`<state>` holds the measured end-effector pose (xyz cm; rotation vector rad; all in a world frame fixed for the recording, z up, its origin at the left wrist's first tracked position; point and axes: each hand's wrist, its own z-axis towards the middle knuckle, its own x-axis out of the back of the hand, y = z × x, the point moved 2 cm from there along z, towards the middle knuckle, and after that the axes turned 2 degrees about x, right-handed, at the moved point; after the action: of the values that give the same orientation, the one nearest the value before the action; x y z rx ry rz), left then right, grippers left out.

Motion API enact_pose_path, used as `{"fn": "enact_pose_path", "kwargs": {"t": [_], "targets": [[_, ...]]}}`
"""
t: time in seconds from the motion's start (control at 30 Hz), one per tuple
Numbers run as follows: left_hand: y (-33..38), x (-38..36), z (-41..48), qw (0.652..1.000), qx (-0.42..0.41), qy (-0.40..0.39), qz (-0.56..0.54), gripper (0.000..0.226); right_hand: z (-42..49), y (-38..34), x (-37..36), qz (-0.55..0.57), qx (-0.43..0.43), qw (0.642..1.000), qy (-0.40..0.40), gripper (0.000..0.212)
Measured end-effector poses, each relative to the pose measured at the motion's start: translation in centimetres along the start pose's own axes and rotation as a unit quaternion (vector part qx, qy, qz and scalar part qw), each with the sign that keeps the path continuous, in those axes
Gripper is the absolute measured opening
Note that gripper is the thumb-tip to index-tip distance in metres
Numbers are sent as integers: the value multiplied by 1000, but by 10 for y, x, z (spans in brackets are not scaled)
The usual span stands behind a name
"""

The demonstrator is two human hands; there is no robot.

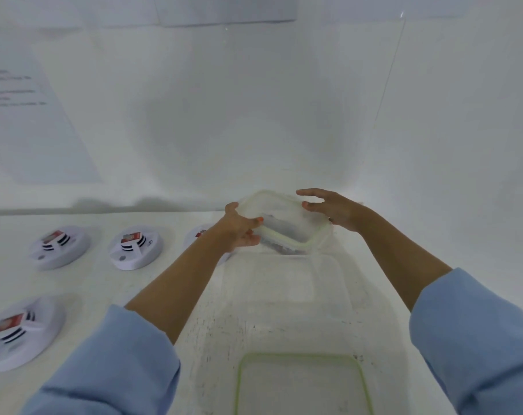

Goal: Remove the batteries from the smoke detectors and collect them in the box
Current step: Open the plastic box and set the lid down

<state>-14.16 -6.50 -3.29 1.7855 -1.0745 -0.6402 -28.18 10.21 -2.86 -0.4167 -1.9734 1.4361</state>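
Two grips: the left grip [242,227] has its thumb on top and its fingers curled under the left end of the box [299,242], pinching the rim. The right grip [335,209] is spread wide at the box's right end; I cannot tell whether it touches.
Box: clear with a green rim, tilted, at the far side of the bench [98,283]. Whether its low corner rests on the bench is unclear. Something dark shows through the wall, too blurred to name.
Detectors: the far-left detector [59,247], middle detector [136,247] and near detector [21,330] lie in the open, well apart from the box. A fourth detector [199,232] is half hidden behind the left forearm.
Batteries: a red-labelled block [53,236], likely the battery, sits on each detector; neither grip holds one.
Risk, slip: holding a smooth, tilted box by one end could let it swing or drop and spill whatever is inside.
Risk, knock: the left forearm crosses the fourth detector, so drawing the box back low could shove it.
Risk, landing: a clear tray [284,280] and a green-edged lid [302,384] lie between the person and the box. Set down on either, the box would likely rock.
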Motion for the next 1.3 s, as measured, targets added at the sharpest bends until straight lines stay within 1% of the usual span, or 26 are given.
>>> {"fn": "enact_pose_path", "kwargs": {"t": [0.03,0.13,0.2,0.3,0.37,0.47,0.57,0.7,0.77,0.83,0.97,1.0,1.07,1.1,1.13,1.17,1.2,1.23,1.27,1.3], "targets": [[0,1,2,1000,-13,-8,-8,71,3,1,-1,-3,-2,1000,-9,38],[2,-1,5,999,-51,-17,1,54,14,4,0,16,-13,999,-42,45],[3,-4,7,998,-55,-20,-8,47,19,4,1,40,-23,998,-49,47],[3,-10,13,997,-53,-52,-14,50,26,3,1,62,-29,996,-65,46],[3,-11,17,997,-46,-61,-19,52,30,3,2,74,-42,993,-78,47],[3,-10,20,995,-15,-69,-64,47,35,4,1,89,-52,989,-105,48],[3,-9,23,996,-2,-68,-56,44,38,6,0,116,-61,983,-124,48],[6,-12,23,999,-46,-22,-11,34,39,7,0,120,-68,980,-140,52],[4,-13,22,998,-51,-20,-8,35,39,7,-1,122,-67,980,-140,55],[4,-13,20,999,-46,-24,-13,38,38,4,0,116,-53,986,-109,55],[6,-16,17,999,-38,-22,-3,44,32,-7,4,40,-14,998,-52,60],[6,-18,15,999,-37,-20,2,49,31,-8,4,21,0,999,-32,64],[8,-19,10,999,-29,-19,13,66,28,-11,2,-37,59,997,28,75],[8,-19,9,999,-28,-10,38,76,27,-12,0,-65,92,992,59,81],[9,-19,7,995,-29,20,91,85,27,-12,-2,-93,113,986,85,84],[13,-17,6,984,-36,68,160,92,27,-12,-4,-121,117,980,105,85],[17,-14,6,969,-50,115,212,94,25,-13,-5,-146,101,978,111,85],[19,-11,9,961,-72,142,228,93,20,-14,-4,-158,60,981,95,85],[21,-8,12,961,-91,143,217,88,14,-15,-2,-154,0,986,57,87],[21,-5,16,969,-105,124,185,83,6,-16,1,-134,-64,989,5,89]]}}
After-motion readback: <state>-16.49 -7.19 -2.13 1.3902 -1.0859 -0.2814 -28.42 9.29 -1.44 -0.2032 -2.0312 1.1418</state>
